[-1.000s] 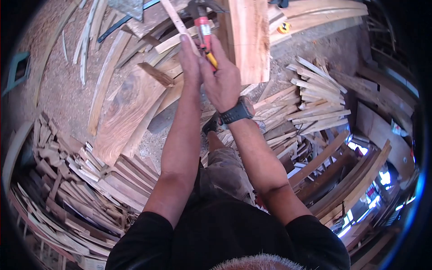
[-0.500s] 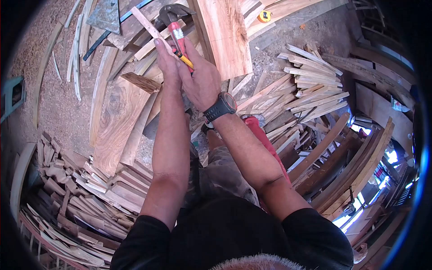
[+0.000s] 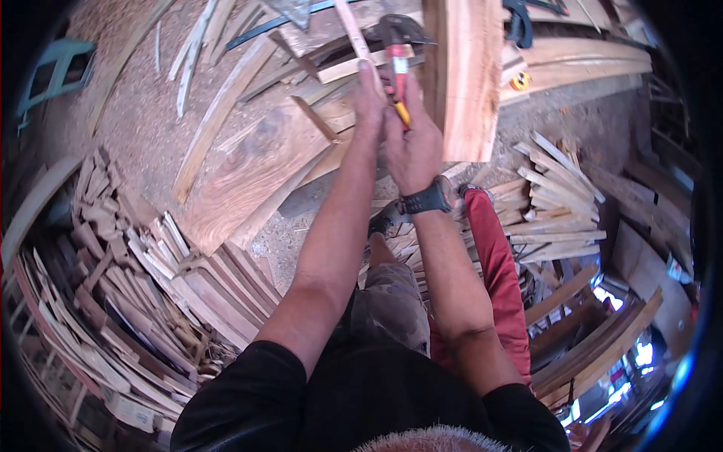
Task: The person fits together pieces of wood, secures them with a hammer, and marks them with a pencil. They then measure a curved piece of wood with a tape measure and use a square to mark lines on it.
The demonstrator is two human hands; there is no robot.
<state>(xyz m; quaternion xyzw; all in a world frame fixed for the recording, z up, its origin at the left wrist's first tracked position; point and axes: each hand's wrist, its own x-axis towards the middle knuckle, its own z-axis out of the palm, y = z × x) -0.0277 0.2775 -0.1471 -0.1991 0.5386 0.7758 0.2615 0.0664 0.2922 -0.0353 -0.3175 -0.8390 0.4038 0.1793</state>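
Note:
My left hand (image 3: 369, 105) is closed around a narrow pale wood strip (image 3: 352, 30), its thumb lying along the strip, which points away from me. Right beside it, my right hand (image 3: 416, 143) grips a claw hammer (image 3: 397, 56) by its red handle, the dark head pointing forward. A slim yellow piece (image 3: 404, 114) shows between the hands, close to the handle. A dark watch (image 3: 425, 199) is on my right wrist. Just right of the hammer head lies a wide pale plank (image 3: 471, 83). Short wood pieces (image 3: 346, 69) lie under and beyond the hands.
A broad grained board (image 3: 248, 169) lies on the dusty floor at left. Stacked offcuts (image 3: 218, 294) fill the lower left, and a pile of strips (image 3: 561, 188) lies at right. A yellow tape measure (image 3: 520, 81) and a dark clamp (image 3: 518, 22) are beyond the plank.
The view has swung left, so the hands, plank and floor pieces appear farther right. Both hands keep hold of the strip and hammer, side by side.

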